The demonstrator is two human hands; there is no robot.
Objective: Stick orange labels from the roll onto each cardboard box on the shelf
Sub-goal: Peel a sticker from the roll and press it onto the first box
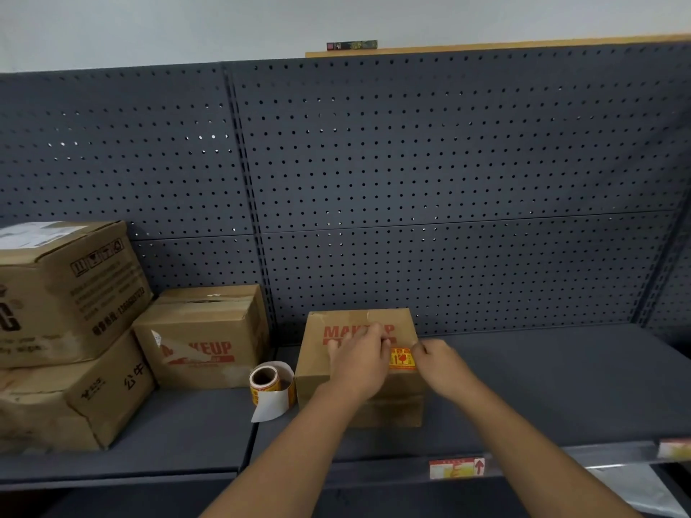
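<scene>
A small cardboard box (336, 368) printed "MAKEUP" in red stands on the dark shelf (561, 386) in the middle of the view. An orange label (402, 358) lies on its sloping top face. My left hand (359, 360) rests on the box's top, its fingertips at the label's left edge. My right hand (439, 362) touches the label's right edge with its fingertips. Just left of the box stands the label roll (266, 380), a white strip of backing hanging from it.
Another "MAKEUP" box (202, 338) stands left of the roll. At the far left, a larger box (63, 289) sits on a second one (67, 405). Grey pegboard (411, 181) backs the shelf. Price tags (457, 468) hang on the shelf's front rail.
</scene>
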